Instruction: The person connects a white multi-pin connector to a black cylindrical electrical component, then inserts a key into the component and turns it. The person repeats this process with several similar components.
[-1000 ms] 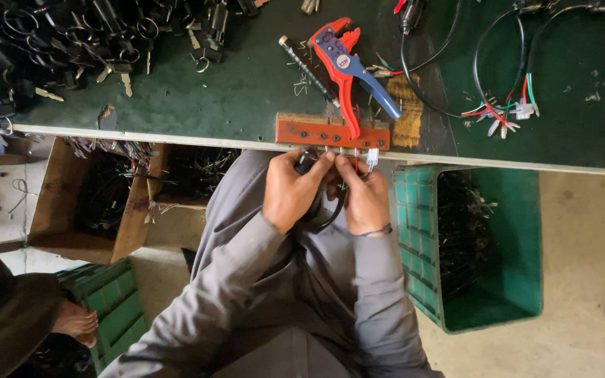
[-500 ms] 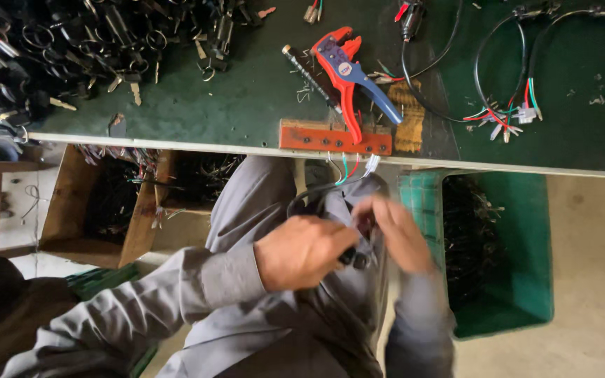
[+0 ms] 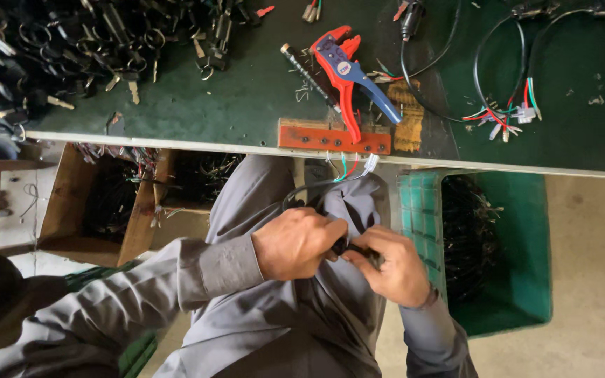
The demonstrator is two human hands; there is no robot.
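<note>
My left hand (image 3: 295, 241) and my right hand (image 3: 392, 264) meet over my lap, both closed on a black cable assembly (image 3: 353, 249). Its black cord (image 3: 316, 187) loops upward to loose coloured wire ends (image 3: 348, 168) just below the bench edge. A red-and-blue wire stripper (image 3: 348, 73) lies on the green bench top (image 3: 232, 105) above my hands, resting partly on a red metal block (image 3: 330, 137) at the bench edge.
A pile of black key switches and keys (image 3: 71, 42) fills the bench's left side. Finished black cables with coloured wires (image 3: 505, 105) lie at right. A green crate (image 3: 519, 280) of cables stands on the floor at right, wooden boxes (image 3: 92, 210) at left.
My hands have come down from the bench edge to my lap with the cable, and the wire ends now hang free below the red block.
</note>
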